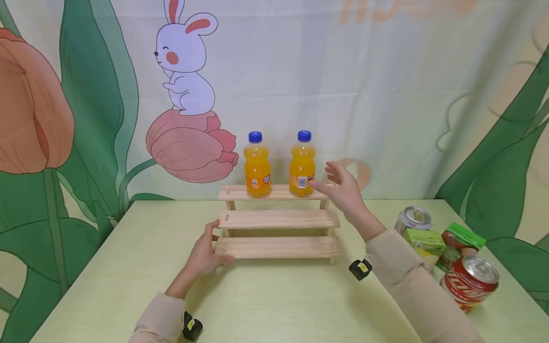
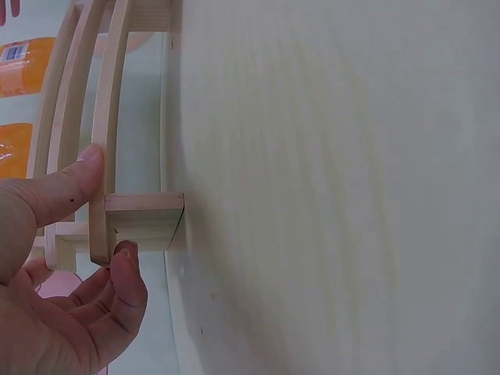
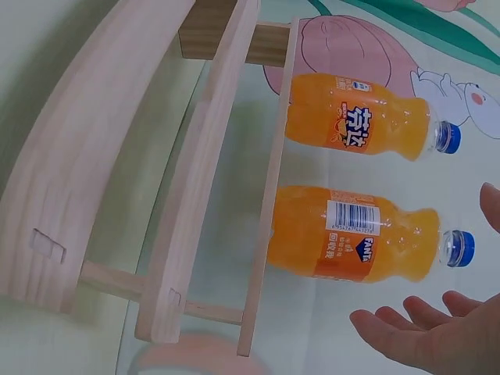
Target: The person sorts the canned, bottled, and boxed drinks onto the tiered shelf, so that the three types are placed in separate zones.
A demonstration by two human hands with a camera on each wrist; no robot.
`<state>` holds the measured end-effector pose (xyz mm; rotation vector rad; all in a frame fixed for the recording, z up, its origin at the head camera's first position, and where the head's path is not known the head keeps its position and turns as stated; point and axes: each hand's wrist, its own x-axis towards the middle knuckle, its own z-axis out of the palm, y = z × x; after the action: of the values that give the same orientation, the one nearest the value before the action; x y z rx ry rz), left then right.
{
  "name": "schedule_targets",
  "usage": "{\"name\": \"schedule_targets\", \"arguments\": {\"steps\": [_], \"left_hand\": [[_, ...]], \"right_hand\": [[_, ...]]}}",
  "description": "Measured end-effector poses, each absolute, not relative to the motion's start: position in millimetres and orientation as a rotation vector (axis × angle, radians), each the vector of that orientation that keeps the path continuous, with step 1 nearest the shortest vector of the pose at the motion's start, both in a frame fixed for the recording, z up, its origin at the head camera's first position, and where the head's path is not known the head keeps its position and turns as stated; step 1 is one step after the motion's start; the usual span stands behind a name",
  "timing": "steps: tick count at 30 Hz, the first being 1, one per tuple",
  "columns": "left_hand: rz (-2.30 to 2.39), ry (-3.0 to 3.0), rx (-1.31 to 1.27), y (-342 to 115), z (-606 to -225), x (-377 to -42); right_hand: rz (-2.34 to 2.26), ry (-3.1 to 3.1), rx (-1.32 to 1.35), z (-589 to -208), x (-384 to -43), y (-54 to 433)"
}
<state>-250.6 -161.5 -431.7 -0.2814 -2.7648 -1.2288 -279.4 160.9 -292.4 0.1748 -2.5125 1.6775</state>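
Note:
Two orange soda bottles with blue caps, the left bottle (image 1: 258,164) and the right bottle (image 1: 302,164), stand upright on the top step of a three-step wooden rack (image 1: 279,219). At the rack's left end, my left hand (image 1: 205,252) grips the lowest step. Its thumb (image 2: 86,168) lies on that step while the fingers bend around the end. My right hand (image 1: 343,190) is beside the right bottle, thumb and fingers spread apart. In the right wrist view, background shows between this hand and the bottle (image 3: 351,234), whose barcode label faces out.
On the table's right side stand a silver can (image 1: 413,219), a light green carton (image 1: 424,244), a green-topped package (image 1: 461,243) and a large red can (image 1: 472,283). A curtain (image 1: 386,95) printed with a rabbit and tulips hangs behind the table (image 1: 279,300).

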Motion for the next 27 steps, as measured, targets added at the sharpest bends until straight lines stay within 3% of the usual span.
{"name": "schedule_targets", "arguments": {"steps": [27], "left_hand": [[-1.239,-2.757,-0.287,-161.5,-431.9,-250.8]], "right_hand": [[1.526,-2.509,0.313,-297.0,-234.5,192.2]]}}
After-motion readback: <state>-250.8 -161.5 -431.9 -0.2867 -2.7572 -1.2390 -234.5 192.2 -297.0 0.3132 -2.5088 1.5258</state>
